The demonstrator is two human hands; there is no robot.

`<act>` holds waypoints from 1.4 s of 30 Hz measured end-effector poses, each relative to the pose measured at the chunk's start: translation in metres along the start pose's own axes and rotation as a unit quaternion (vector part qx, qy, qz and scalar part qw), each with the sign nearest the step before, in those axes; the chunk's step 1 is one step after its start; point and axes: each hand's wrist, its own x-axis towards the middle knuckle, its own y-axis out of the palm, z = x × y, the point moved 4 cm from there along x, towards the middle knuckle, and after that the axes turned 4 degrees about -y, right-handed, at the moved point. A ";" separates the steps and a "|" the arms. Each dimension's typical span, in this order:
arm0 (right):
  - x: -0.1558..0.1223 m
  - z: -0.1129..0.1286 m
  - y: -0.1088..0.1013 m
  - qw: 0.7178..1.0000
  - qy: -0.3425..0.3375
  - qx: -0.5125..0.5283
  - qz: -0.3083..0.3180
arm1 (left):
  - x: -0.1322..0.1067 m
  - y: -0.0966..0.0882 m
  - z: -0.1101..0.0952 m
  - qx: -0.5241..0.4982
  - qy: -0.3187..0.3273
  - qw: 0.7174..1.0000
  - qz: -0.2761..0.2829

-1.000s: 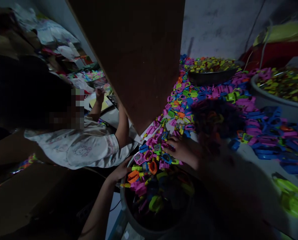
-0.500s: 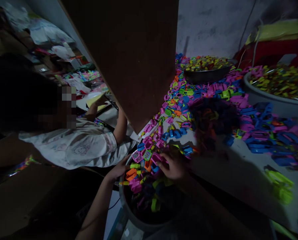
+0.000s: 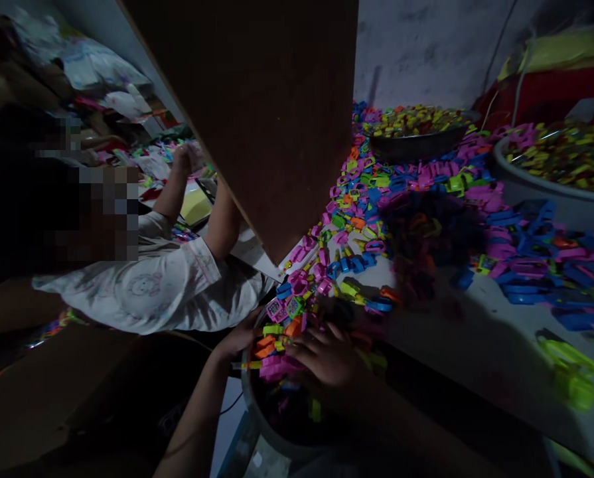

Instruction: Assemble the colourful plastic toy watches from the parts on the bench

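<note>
A round grey basin (image 3: 257,415) stands before me, part filled with pink, orange, green and blue plastic pieces (image 3: 279,367) that look like toy watches. At its left rim is my left hand (image 3: 237,340), closed on the edge, its fingertips partly hidden. My right hand (image 3: 329,355) lies palm down over the pieces in the basin, fingers spread, with no piece visibly gripped. Just beyond the far rim, a pink piece and a green piece (image 3: 294,306) with patterned square faces lie close together. The basin's right side is in deep shadow.
More pieces (image 3: 346,219) cover the white table (image 3: 456,338). A dark bowl (image 3: 416,147) and a grey tub (image 3: 535,172) hold small yellow parts. A brown board (image 3: 277,133) rises at centre. To the left sits a person in a white shirt (image 3: 152,292), with another person behind.
My right hand has moved left and down over the basin, and its fingers have spread off the pink piece. My left hand stays at the rim. The person at left has raised an arm.
</note>
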 end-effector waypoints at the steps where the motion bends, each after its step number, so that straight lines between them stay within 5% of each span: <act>1: 0.003 -0.002 -0.004 1.000 -0.006 0.003 -0.001 | 0.000 0.000 0.000 -0.002 0.003 1.000 0.001; 4: 0.032 -0.035 -0.023 0.999 0.025 -0.023 -0.031 | 0.001 -0.001 0.004 -0.011 0.001 1.000 0.002; 8: 0.092 -0.116 -0.037 0.975 0.189 -0.110 -0.039 | 0.001 -0.001 0.008 -0.021 -0.016 1.000 0.002; 12: 0.123 -0.151 -0.022 0.976 0.185 -0.116 -0.004 | 0.002 -0.004 0.009 -0.006 -0.013 1.000 0.008; 17: 0.107 -0.135 -0.001 0.982 0.151 -0.105 0.034 | 0.006 -0.006 0.011 0.000 -0.010 1.000 0.004; 25: 0.074 -0.109 0.000 0.985 0.131 -0.110 0.035 | -0.001 -0.002 0.003 -0.040 -0.053 0.998 -0.021; 37: 0.050 -0.086 0.005 0.991 0.120 -0.060 -0.019 | -0.009 -0.025 0.027 -0.066 -0.082 0.994 -0.037; 42: 0.041 -0.081 0.009 0.992 0.086 0.053 -0.079 | -0.011 -0.029 0.039 -0.095 -0.066 0.992 -0.040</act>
